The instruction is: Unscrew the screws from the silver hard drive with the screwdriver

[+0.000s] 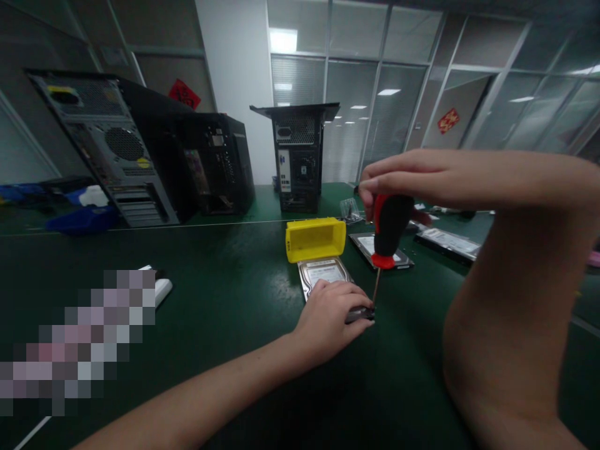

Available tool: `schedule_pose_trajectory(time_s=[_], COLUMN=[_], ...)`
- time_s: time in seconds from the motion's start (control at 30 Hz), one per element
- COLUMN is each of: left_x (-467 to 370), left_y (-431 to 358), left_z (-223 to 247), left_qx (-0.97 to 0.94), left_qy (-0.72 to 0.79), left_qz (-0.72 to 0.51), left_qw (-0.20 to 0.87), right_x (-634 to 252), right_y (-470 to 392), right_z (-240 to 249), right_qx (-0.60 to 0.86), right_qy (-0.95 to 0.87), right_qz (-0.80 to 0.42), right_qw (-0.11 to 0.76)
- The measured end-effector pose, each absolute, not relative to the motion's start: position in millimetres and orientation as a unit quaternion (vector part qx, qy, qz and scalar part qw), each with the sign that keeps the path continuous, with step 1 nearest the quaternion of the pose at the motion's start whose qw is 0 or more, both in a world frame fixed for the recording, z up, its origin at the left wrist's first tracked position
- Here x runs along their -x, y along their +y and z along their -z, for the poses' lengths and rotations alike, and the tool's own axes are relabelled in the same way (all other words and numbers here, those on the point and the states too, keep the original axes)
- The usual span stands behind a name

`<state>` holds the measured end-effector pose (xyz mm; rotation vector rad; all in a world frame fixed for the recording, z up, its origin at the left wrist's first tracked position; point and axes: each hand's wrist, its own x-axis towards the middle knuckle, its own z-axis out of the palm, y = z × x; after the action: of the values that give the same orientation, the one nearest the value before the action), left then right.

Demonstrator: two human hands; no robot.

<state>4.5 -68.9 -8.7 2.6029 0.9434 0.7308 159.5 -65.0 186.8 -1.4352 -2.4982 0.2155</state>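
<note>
A silver hard drive [323, 270] lies on the green table [225, 325], and my left hand [332, 315] grips its near right corner, fingers on top and thumb at the near edge. My right hand [398, 178] is wrapped over the handle of a red and black screwdriver [392, 228]. The screwdriver stands nearly upright, its tip at the drive's corner beside my left fingertips. Whatever the tip touches is too small to tell. Touching or just behind the drive's far edge is a yellow plastic bin [316, 240], open side facing me.
Behind the bin stands a black computer case [300, 159]; two more cases [135, 150] are at the left. A second drive [363, 242] and a third [450, 242] lie to the right. A blue tray [84, 220] sits far left, and a pixelated white object [162, 290] lies nearer.
</note>
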Motion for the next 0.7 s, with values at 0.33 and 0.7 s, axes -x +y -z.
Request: schedule_pose_trajectory(time_s=[0.33,0.7], left_x=[-4,-5], left_y=[-69,-69], left_z=[9,8], left_qx=[-0.898,-0.903], left_qy=[0.324,0.318], left_qz=[-0.257,-0.252], left_qw=[0.153,0.141], right_x=[-166,-165], right_y=[-53,-56], right_z=[-188,-187], right_qx=[0.491,0.525], right_qy=[-0.864,-0.844], right_qz=[-0.082,-0.078], right_qw=[0.072,0.081])
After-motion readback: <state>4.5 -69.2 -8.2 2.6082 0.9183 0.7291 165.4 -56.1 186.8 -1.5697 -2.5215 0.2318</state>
